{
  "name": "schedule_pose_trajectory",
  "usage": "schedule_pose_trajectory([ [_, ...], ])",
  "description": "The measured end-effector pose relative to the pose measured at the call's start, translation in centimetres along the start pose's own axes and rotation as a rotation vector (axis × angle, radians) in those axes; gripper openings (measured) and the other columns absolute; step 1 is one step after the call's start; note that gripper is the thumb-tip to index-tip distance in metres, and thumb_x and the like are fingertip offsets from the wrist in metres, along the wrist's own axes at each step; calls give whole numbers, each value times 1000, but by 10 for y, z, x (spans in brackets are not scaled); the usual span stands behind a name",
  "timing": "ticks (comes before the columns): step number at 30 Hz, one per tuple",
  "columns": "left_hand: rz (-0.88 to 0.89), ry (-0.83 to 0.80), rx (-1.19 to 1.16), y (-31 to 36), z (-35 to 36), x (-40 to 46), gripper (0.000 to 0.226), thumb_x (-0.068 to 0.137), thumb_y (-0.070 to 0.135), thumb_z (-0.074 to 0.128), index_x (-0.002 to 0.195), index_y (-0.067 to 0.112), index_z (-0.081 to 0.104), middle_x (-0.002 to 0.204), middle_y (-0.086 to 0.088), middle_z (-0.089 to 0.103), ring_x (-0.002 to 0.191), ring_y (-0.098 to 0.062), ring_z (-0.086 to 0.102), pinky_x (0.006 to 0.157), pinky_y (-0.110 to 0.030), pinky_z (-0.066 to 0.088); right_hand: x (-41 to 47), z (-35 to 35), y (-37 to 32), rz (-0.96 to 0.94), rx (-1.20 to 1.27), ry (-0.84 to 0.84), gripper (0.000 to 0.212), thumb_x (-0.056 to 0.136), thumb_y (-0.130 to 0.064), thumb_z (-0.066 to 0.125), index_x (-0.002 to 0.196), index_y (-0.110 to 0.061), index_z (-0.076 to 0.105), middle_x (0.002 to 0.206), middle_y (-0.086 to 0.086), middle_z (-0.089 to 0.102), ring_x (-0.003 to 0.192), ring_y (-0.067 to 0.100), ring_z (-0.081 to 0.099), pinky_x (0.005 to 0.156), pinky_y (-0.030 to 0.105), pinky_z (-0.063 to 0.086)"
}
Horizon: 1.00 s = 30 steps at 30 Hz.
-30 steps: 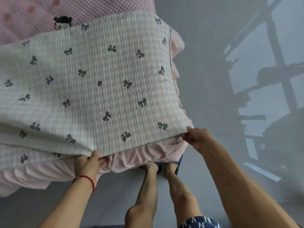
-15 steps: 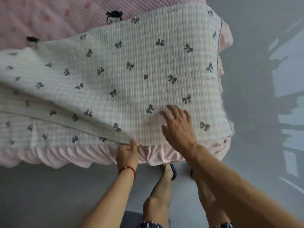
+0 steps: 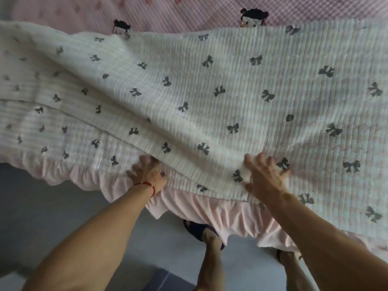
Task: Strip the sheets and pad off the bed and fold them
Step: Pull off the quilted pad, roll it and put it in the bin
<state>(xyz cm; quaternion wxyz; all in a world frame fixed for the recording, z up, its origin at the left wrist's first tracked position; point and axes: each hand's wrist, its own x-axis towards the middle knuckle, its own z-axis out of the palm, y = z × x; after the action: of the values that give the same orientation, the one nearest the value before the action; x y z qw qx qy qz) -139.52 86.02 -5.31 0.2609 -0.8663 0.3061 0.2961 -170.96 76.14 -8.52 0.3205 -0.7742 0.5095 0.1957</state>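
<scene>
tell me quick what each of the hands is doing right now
Left hand: gripping the edge of the bow-print pad, fingers tucked under the fold.
Right hand: open, fingers spread, pressing flat on top of the pad.

A cream quilted pad printed with dark bows (image 3: 231, 85) lies folded over on the bed, above a pink ruffled bed skirt (image 3: 210, 208) at its near edge, with a pink checked sheet (image 3: 189, 15) behind it.

Pad (image 3: 210, 97): cream quilted fabric, ribbed, printed with small dark bows. Folded over itself; the upper layer's edge runs diagonally from the left toward the bed's near edge. Pink frilled sheet (image 3: 210, 211) beneath, its ruffle hanging over the near edge.
</scene>
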Motion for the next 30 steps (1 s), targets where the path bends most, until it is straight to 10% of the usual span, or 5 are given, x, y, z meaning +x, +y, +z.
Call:
schedule_pose_trajectory([
  [6,229,-211,36,-34,3,29,88,69,69,28,136,12,41,144,-22,44,124,-44,50,106,-58,45,9,0,-10,90,-82,-41,90,75,-27,87,147,-29,35,153,9,32,141,38,29,101,80,31],
  [13,301,-275,165,-37,-21,27,88,94,54,49,158,15,4,164,-25,0,147,-49,17,116,-62,27,25,4,-30,177,-219,-43,69,65,-15,92,120,-16,49,125,22,50,110,43,53,80,54,55],
  [19,180,-660,-10,-47,-53,31,64,84,41,57,141,25,33,120,-18,53,82,-38,70,69,-44,62,26,21,-34,262,-335,-14,100,50,-13,99,138,-5,51,136,31,48,117,52,47,93,67,43],
  [25,374,-513,-48,-57,-49,25,85,94,34,60,159,19,7,164,-12,13,148,-36,24,109,-40,33,15,26,-54,370,-168,133,88,66,7,82,143,-15,47,153,16,31,139,46,29,103,85,23],
  [30,442,-62,-413,-95,-37,46,47,92,31,61,134,24,42,123,-3,61,96,-21,64,68,-29,53,-5,19,-160,529,456,452,40,85,-9,61,125,-14,52,133,8,51,124,35,44,103,63,42],
])
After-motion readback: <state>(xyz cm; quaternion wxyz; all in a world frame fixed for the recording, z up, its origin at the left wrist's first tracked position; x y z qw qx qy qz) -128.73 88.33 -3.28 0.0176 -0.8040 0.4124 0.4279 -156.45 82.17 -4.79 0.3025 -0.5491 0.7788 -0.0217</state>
